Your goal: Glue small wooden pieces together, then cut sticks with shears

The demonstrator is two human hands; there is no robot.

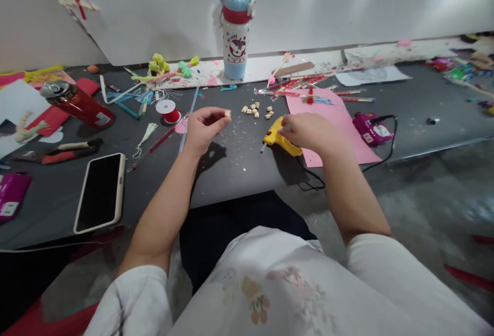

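My left hand (204, 129) pinches a small beige block (228, 114) between thumb and fingertips, just above the table. Several similar beige pieces (255, 110) lie in loose clusters between my hands. A yellow glue gun (278, 136) rests on the tabletop, a clear glue stick poking out of its rear end. Over its front end, my right hand (304, 130) is closed with fingers bent together. Whatever those fingers hold, if anything, is hidden; the gun's handle shows below them, outside the grasp.
Pink paper (328, 120) lies under my right wrist, beside a purple box (372, 129) with a black cable. A bottle (235, 37) stands at the back. To the left are a red ribbon spool (169, 111), a phone (100, 192), pliers (64, 155) and a can (79, 103).
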